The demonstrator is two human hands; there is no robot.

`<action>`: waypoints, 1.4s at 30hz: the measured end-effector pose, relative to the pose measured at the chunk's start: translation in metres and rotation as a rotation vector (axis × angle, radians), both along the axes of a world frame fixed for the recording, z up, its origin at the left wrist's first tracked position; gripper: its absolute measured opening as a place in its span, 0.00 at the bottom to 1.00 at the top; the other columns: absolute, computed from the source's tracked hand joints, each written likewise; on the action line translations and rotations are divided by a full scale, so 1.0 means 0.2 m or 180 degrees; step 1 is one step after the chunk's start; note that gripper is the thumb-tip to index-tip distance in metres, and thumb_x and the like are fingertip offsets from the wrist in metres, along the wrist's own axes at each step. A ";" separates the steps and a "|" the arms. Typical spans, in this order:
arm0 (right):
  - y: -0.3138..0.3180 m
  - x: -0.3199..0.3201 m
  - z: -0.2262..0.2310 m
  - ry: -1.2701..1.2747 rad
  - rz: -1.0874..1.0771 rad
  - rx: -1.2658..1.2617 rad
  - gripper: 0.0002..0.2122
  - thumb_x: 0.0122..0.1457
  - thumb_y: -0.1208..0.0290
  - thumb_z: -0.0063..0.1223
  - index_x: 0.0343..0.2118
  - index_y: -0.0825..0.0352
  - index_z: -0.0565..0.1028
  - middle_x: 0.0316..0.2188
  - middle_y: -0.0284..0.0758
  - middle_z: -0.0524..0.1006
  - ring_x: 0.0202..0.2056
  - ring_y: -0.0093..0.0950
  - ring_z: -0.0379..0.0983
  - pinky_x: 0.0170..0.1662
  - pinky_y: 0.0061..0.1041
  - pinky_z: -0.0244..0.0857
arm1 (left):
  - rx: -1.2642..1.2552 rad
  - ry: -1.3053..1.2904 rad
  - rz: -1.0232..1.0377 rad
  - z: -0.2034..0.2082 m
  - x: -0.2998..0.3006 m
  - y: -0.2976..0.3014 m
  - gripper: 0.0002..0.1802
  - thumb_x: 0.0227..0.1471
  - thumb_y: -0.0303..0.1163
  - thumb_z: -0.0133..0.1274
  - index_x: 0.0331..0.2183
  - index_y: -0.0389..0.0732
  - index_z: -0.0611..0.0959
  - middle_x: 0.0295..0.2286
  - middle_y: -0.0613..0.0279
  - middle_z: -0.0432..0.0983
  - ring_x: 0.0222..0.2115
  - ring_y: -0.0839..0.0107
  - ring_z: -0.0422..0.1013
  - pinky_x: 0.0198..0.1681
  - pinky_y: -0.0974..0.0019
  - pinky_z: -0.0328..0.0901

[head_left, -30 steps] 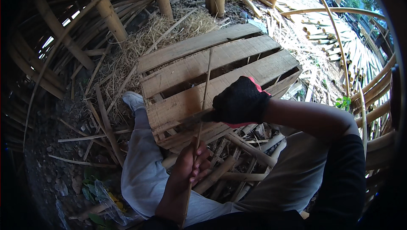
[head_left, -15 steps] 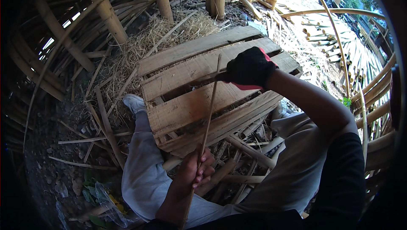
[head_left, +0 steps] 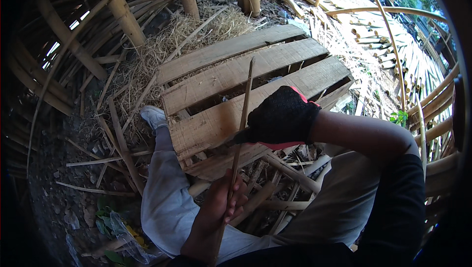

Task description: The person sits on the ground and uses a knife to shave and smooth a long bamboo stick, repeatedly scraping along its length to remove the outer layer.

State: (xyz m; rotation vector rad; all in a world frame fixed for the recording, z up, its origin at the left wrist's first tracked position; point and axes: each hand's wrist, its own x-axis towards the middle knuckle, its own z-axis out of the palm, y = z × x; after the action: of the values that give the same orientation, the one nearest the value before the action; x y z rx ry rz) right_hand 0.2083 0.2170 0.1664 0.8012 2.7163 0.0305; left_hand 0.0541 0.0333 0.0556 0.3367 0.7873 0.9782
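Observation:
My bare left hand (head_left: 220, 204) is closed around the lower part of a thin bamboo strip (head_left: 246, 92), which slants up and away over a slatted wooden crate (head_left: 206, 129). My right hand (head_left: 282, 114), in a black glove with red trim, is closed around a knife whose handle is hidden inside the fist. Its dark blade (head_left: 240, 136) lies across the strip, a short way above my left hand. The strip's upper tip stands free above the slats.
Dry shavings (head_left: 196, 33) are heaped behind the crate. Bamboo posts (head_left: 118, 9) rise at the back left, and cut poles (head_left: 371, 38) are stacked at the far right. Offcuts (head_left: 263, 195) litter the ground between my legs. A crumpled plastic wrapper (head_left: 125, 235) lies at the lower left.
My right hand and the knife have moved down the strip toward my left hand. My left hand keeps its hold in nearly the same place.

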 end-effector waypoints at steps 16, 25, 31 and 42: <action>0.13 0.07 -0.24 0.1299 0.1202 0.1204 0.21 0.57 0.70 0.51 0.56 0.57 0.73 0.28 0.34 0.77 0.28 0.35 0.78 0.27 0.34 0.70 | 0.0566 -0.0413 0.1413 0.01 -0.31 -0.04 0.24 0.70 0.51 0.31 0.26 0.47 0.65 0.13 0.73 0.56 0.06 0.85 0.52 0.03 0.80 0.49; 0.22 -0.02 -0.24 0.1216 0.1236 0.2179 0.19 0.60 0.69 0.50 0.55 0.53 0.74 0.22 0.33 0.72 0.23 0.30 0.71 0.22 0.33 0.61 | 0.0573 -0.0351 0.1204 0.00 -0.30 -0.02 0.24 0.70 0.51 0.31 0.26 0.48 0.66 0.12 0.72 0.56 0.06 0.84 0.53 0.03 0.79 0.50; 0.53 0.05 -0.26 0.1116 -0.0439 0.2442 0.12 0.58 0.67 0.53 0.44 0.61 0.77 0.23 0.35 0.76 0.28 0.34 0.76 0.30 0.35 0.67 | 0.0505 -0.0373 0.1112 -0.01 -0.29 0.00 0.25 0.70 0.52 0.30 0.26 0.48 0.66 0.13 0.72 0.56 0.06 0.83 0.53 0.03 0.78 0.51; -0.08 -0.07 -0.14 0.2029 -0.0354 -0.0041 0.11 0.63 0.57 0.52 0.35 0.59 0.80 0.30 0.39 0.80 0.31 0.39 0.79 0.34 0.39 0.72 | 0.0419 0.0260 0.0667 -0.03 -0.12 0.04 0.23 0.69 0.52 0.33 0.27 0.49 0.66 0.14 0.74 0.56 0.08 0.85 0.51 0.06 0.80 0.48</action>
State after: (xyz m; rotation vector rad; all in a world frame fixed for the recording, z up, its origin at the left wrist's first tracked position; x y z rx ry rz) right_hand 0.1935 0.2015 0.1386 1.1098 3.2397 -0.3195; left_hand 0.0291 0.0405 0.0499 0.4161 0.8464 1.2226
